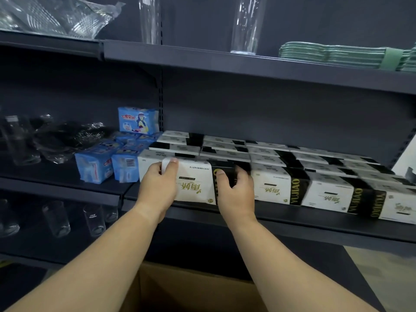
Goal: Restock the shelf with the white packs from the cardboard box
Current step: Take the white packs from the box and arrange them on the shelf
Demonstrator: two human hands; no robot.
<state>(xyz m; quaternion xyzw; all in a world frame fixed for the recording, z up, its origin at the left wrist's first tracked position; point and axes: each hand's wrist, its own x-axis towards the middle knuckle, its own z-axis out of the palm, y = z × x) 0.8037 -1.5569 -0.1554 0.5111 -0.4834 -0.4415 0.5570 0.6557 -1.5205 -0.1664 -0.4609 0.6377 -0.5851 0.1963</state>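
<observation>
A white pack with a black band and gold print [195,181] stands at the front left of the middle shelf [292,224]. My left hand [157,185] grips its left end, thumb over the top edge. My right hand [236,190] grips the black band, fingers curled over the top. Rows of the same white packs [274,188] fill the shelf to the right and behind. The cardboard box [193,287] sits on the floor below, between my forearms; its inside is not visible.
Blue packs [96,165] stand just left of the held pack, one upright behind [138,120]. Clear glass vases [245,25] and green folded cloths [337,55] sit on the upper shelf. Drinking glasses [56,218] line the lower left shelf.
</observation>
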